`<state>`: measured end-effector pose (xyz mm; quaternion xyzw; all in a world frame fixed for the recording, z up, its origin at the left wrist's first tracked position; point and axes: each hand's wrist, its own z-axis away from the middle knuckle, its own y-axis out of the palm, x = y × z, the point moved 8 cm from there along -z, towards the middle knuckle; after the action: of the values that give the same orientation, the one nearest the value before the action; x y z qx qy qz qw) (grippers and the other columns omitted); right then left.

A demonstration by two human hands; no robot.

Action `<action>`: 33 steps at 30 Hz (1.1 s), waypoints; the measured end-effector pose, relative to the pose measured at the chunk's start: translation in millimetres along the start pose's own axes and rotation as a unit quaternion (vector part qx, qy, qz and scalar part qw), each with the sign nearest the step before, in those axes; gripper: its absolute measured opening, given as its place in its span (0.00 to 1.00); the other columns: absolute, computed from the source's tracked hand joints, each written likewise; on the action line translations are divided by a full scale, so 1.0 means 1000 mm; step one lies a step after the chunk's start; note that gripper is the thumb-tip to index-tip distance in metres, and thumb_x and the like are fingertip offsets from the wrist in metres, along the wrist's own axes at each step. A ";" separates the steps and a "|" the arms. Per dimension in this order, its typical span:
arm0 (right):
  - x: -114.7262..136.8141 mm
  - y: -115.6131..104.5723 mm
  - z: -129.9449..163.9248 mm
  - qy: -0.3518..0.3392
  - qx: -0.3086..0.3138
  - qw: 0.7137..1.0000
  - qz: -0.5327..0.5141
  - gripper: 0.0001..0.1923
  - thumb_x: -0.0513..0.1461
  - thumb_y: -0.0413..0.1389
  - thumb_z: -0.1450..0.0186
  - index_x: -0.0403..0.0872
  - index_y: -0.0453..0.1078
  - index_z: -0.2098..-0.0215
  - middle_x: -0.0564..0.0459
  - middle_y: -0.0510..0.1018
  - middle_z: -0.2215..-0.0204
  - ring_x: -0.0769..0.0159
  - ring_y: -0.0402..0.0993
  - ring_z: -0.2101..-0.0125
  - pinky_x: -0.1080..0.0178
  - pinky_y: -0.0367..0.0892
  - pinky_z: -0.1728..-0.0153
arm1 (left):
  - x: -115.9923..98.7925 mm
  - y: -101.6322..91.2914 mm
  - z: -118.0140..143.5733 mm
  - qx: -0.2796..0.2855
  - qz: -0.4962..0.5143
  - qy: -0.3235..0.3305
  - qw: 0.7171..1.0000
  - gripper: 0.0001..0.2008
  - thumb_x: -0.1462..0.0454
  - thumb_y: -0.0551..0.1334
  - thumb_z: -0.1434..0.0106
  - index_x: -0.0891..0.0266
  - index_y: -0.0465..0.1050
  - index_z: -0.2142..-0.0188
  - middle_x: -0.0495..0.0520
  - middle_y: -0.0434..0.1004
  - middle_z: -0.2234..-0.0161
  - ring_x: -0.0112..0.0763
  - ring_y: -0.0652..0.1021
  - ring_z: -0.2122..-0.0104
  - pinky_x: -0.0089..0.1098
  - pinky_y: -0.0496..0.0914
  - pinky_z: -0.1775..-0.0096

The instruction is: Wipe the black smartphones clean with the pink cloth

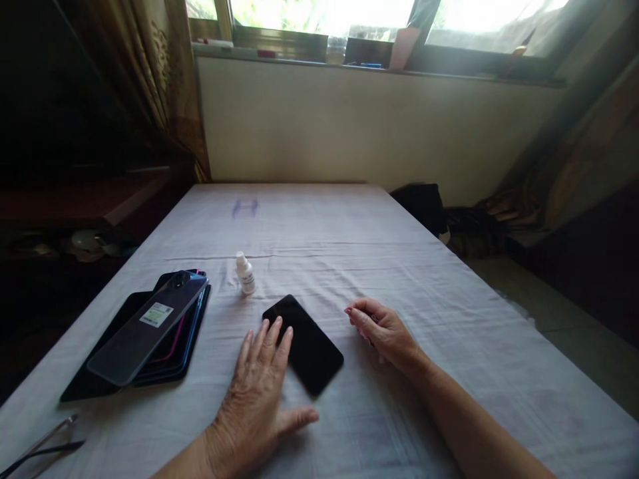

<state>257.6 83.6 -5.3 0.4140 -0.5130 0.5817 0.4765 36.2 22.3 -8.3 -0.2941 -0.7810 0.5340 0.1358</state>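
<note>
Resting our left hand (259, 392) flat and spread, fingertips on the black phone (303, 344) lying mid-bench (349, 246), we keep our right hand (380, 330) loosely curled, empty, just right of it. A small white bottle (245, 273) stands beyond.

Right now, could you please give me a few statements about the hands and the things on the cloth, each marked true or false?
1. The left hand lies flat, its fingertips on the black phone. True.
2. The right hand is holding the small white bottle. False: the bottle stands alone on the white cloth, beyond the phone and apart from both hands.
3. A stack of phones lies to the left of the left hand. True.
4. The black phone stands upright against the wall. False: it lies flat on the cloth.
5. The right hand rests beside the phone with curled fingers. True.
</note>
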 end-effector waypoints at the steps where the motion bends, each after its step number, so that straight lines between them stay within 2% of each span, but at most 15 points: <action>1: -0.001 0.000 0.000 0.011 0.011 1.000 -0.006 0.23 0.58 0.59 0.42 0.48 0.70 0.69 0.61 0.65 0.82 0.75 0.55 0.87 0.72 0.50 0.92 | -0.003 0.001 0.000 0.004 -0.005 -0.003 1.000 0.54 0.34 0.59 0.44 0.67 0.48 0.30 0.72 0.55 0.33 0.60 0.56 0.33 0.56 0.54 0.38; 4: -0.003 -0.002 0.000 0.030 0.021 0.998 -0.042 0.23 0.59 0.60 0.42 0.47 0.69 0.69 0.62 0.65 0.81 0.77 0.54 0.87 0.74 0.49 0.93 | -0.007 0.005 -0.008 0.017 -0.013 -0.010 1.000 0.53 0.35 0.62 0.45 0.65 0.52 0.31 0.71 0.55 0.33 0.62 0.54 0.33 0.57 0.54 0.38; 9: -0.004 -0.001 0.000 0.022 0.027 0.992 -0.118 0.24 0.56 0.62 0.42 0.46 0.71 0.59 0.58 0.73 0.76 0.78 0.54 0.86 0.74 0.49 0.92 | -0.004 0.005 -0.023 0.049 -0.021 0.009 0.999 0.47 0.42 0.66 0.45 0.65 0.58 0.34 0.68 0.59 0.34 0.61 0.57 0.34 0.60 0.51 0.38; 11: -0.004 -0.001 0.000 0.017 0.023 0.992 -0.124 0.24 0.57 0.61 0.42 0.47 0.70 0.61 0.55 0.77 0.74 0.77 0.57 0.85 0.73 0.50 0.91 | 0.001 0.004 -0.027 0.081 -0.012 0.024 0.996 0.45 0.46 0.66 0.45 0.65 0.59 0.34 0.67 0.59 0.33 0.61 0.57 0.34 0.61 0.49 0.37; 13: -0.004 -0.002 0.000 0.009 0.016 0.991 -0.136 0.23 0.57 0.62 0.41 0.47 0.68 0.65 0.53 0.79 0.73 0.75 0.62 0.83 0.72 0.57 0.87 | 0.007 0.003 -0.029 0.128 0.008 0.052 0.990 0.44 0.51 0.66 0.45 0.65 0.56 0.33 0.65 0.57 0.32 0.57 0.57 0.33 0.60 0.46 0.36; 17: -0.002 -0.007 0.000 0.001 -0.015 0.983 -0.182 0.23 0.56 0.66 0.44 0.48 0.67 0.68 0.49 0.81 0.68 0.67 0.74 0.72 0.68 0.69 0.77 | 0.023 -0.013 -0.027 0.169 0.054 0.085 0.980 0.42 0.64 0.62 0.44 0.57 0.51 0.31 0.59 0.54 0.31 0.49 0.56 0.32 0.58 0.49 0.35; 20: 0.004 -0.012 0.003 -0.011 -0.053 0.975 -0.217 0.22 0.53 0.70 0.48 0.48 0.67 0.70 0.51 0.80 0.68 0.64 0.77 0.70 0.66 0.72 0.75 | 0.017 -0.033 -0.024 0.133 0.099 0.086 0.982 0.35 0.69 0.58 0.43 0.54 0.59 0.35 0.57 0.63 0.34 0.48 0.62 0.34 0.57 0.55 0.36; 22: 0.013 -0.010 0.009 -0.031 -0.062 0.967 -0.245 0.20 0.50 0.70 0.47 0.49 0.67 0.70 0.55 0.77 0.73 0.65 0.76 0.73 0.64 0.74 0.72 | 0.001 -0.044 -0.026 0.098 0.167 0.080 0.978 0.27 0.71 0.55 0.38 0.53 0.66 0.40 0.55 0.72 0.41 0.41 0.70 0.39 0.47 0.63 0.39; 24: 0.022 0.000 0.016 -0.050 -0.043 0.955 -0.289 0.18 0.48 0.70 0.45 0.49 0.67 0.71 0.58 0.75 0.75 0.66 0.76 0.74 0.61 0.76 0.68 | -0.016 -0.045 -0.030 0.094 0.252 0.051 0.962 0.17 0.67 0.56 0.34 0.55 0.71 0.46 0.54 0.79 0.50 0.34 0.78 0.50 0.32 0.72 0.48; 25: 0.025 0.007 0.019 -0.056 -0.026 0.949 -0.308 0.17 0.47 0.70 0.45 0.49 0.68 0.70 0.59 0.75 0.75 0.67 0.76 0.74 0.60 0.76 0.68 | -0.022 -0.043 -0.034 0.089 0.283 0.032 0.954 0.14 0.65 0.57 0.33 0.56 0.72 0.48 0.54 0.80 0.53 0.33 0.79 0.54 0.30 0.74 0.52; 27: 0.028 0.019 0.026 -0.056 -0.005 0.942 -0.330 0.16 0.46 0.69 0.43 0.49 0.68 0.71 0.58 0.76 0.72 0.68 0.75 0.75 0.62 0.76 0.72 | -0.026 -0.035 -0.044 0.090 0.329 -0.026 0.940 0.13 0.62 0.61 0.33 0.58 0.72 0.50 0.52 0.80 0.57 0.30 0.80 0.63 0.27 0.75 0.59; 30: 0.022 0.030 0.031 -0.029 -0.013 0.934 -0.356 0.16 0.46 0.70 0.44 0.49 0.70 0.70 0.56 0.76 0.70 0.68 0.76 0.70 0.65 0.74 0.70 | -0.023 -0.020 -0.057 0.097 0.364 -0.101 0.921 0.17 0.59 0.64 0.37 0.58 0.71 0.49 0.51 0.80 0.57 0.25 0.76 0.74 0.25 0.71 0.71; 33: 0.013 0.033 0.032 -0.004 -0.030 0.930 -0.365 0.17 0.46 0.71 0.46 0.48 0.70 0.70 0.56 0.76 0.69 0.66 0.77 0.64 0.66 0.73 0.66 | -0.021 -0.009 -0.065 0.115 0.392 -0.133 0.903 0.08 0.59 0.62 0.35 0.57 0.74 0.57 0.46 0.80 0.65 0.22 0.72 0.79 0.24 0.65 0.75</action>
<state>222.6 53.4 5.2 0.5609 -0.3450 0.3503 0.6660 84.0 56.6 27.4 -0.4849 -0.5463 0.6647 -0.1571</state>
